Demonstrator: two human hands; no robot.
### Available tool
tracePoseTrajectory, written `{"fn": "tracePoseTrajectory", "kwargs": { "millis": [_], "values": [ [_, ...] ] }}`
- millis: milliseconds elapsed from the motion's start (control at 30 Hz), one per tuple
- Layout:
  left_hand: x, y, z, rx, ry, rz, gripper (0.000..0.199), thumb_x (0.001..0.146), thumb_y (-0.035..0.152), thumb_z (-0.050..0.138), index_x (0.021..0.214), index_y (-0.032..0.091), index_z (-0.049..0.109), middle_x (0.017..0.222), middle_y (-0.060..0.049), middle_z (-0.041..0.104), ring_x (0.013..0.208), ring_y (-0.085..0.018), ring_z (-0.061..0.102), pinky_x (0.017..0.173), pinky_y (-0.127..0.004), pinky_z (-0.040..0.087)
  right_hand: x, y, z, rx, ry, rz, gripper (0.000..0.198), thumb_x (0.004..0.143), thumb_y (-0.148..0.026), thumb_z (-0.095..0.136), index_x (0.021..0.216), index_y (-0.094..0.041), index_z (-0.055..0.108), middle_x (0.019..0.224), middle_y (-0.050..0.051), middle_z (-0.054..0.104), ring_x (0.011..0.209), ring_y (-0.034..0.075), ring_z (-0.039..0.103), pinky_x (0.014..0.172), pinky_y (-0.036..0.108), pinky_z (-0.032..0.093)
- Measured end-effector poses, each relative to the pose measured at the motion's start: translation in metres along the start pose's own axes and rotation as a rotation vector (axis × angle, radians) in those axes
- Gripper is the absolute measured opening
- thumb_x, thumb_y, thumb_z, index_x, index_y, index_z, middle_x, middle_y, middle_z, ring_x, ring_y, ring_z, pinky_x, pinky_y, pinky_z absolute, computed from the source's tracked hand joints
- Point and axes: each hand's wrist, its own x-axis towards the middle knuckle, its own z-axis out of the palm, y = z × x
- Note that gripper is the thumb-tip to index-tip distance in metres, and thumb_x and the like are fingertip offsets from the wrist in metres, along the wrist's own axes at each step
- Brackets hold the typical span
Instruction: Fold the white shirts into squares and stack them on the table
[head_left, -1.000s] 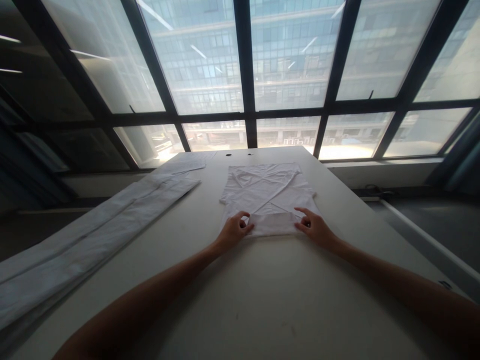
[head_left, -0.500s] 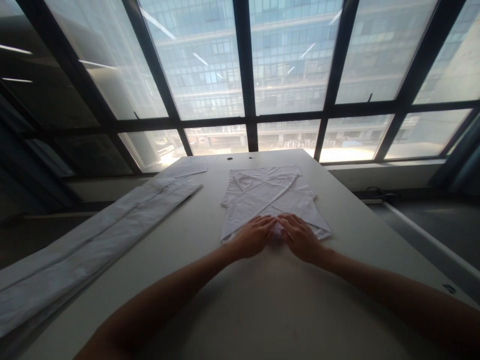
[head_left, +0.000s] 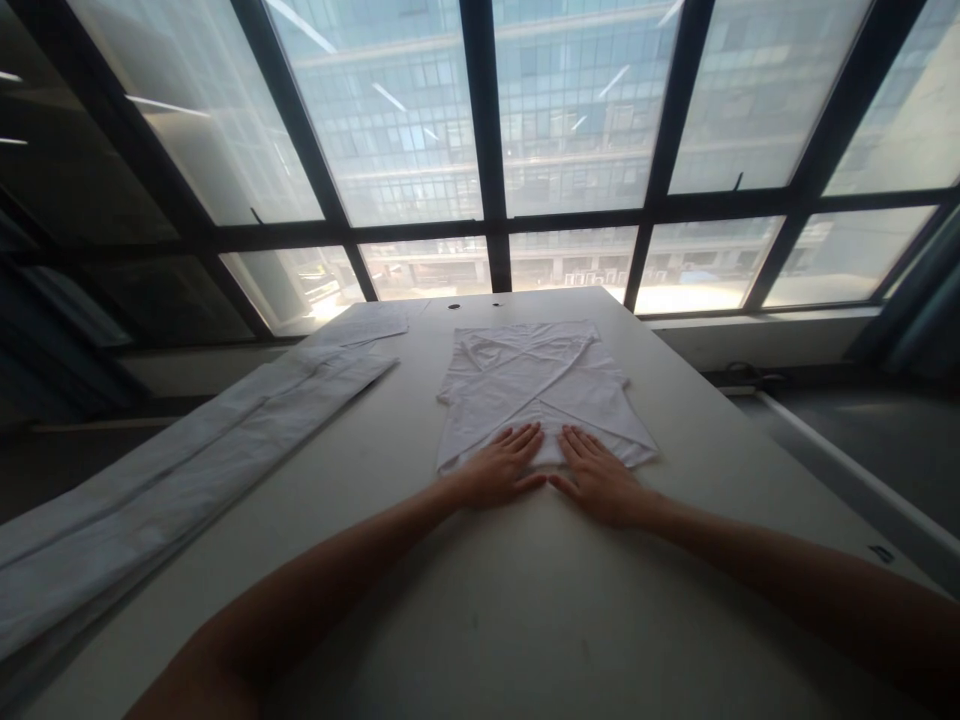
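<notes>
A white cloth garment (head_left: 525, 375) lies spread on the white table (head_left: 450, 580), with folds and strips crossing over its front. My left hand (head_left: 504, 466) rests flat on the garment's near edge, fingers stretched out. Beside it, my right hand (head_left: 596, 474) lies flat on the same edge with its fingers extended. The two thumbs point toward each other and nearly meet at the bottom of the cloth. Part of the near edge is hidden under both palms.
Long folded white fabric (head_left: 202, 470) runs along the table's left side. A white sheet (head_left: 367, 325) lies at the far left. A small dark item (head_left: 881, 553) sits near the right edge. Large framed windows (head_left: 570, 120) stand beyond the table.
My fingers were drawn together at the middle of the garment's near edge. Now both hands are flatter and slightly apart, pressing on the cloth. The view has tilted slightly.
</notes>
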Motion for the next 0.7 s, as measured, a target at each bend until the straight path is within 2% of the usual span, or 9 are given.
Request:
{"fn": "tracePoseTrajectory", "kwargs": {
  "millis": [133,300,500,700],
  "values": [
    [-0.012,-0.010,-0.001,0.020,-0.034,-0.060,0.082,0.107,0.064,0.033,0.166,0.009,0.021,0.171,-0.020,0.015,0.160,-0.029,0.014,0.128,-0.042,0.016,-0.010,0.009,-0.001,-0.026,0.000,0.050,0.080,0.104,-0.060,0.037,0.160,-0.003,0.037,0.165,0.024,0.034,0.156,0.033,0.028,0.126,0.048,0.027],
    [-0.024,-0.021,0.003,0.021,-0.014,-0.096,0.081,0.106,0.065,0.032,0.166,0.012,0.020,0.171,-0.020,0.016,0.160,-0.029,0.013,0.128,-0.045,0.013,-0.018,0.016,-0.004,-0.032,0.026,0.075,0.079,0.104,-0.057,0.037,0.161,-0.002,0.036,0.164,0.024,0.034,0.155,0.034,0.029,0.125,0.051,0.029],
    [-0.026,-0.016,0.000,0.004,-0.030,-0.133,0.083,0.106,0.066,0.032,0.166,0.010,0.021,0.171,-0.020,0.014,0.160,-0.029,0.011,0.128,-0.045,0.012,-0.018,0.014,-0.008,-0.054,0.027,0.087,0.074,0.103,-0.049,0.042,0.158,0.000,0.040,0.162,0.026,0.038,0.154,0.034,0.033,0.124,0.050,0.031],
    [-0.026,-0.016,0.000,0.012,-0.009,-0.107,0.081,0.106,0.066,0.032,0.165,0.011,0.023,0.170,-0.021,0.015,0.160,-0.030,0.011,0.128,-0.046,0.014,-0.016,0.011,-0.009,-0.073,0.046,0.087,0.069,0.102,-0.045,0.045,0.153,0.001,0.046,0.159,0.027,0.044,0.150,0.035,0.039,0.123,0.050,0.033]
  ]
}}
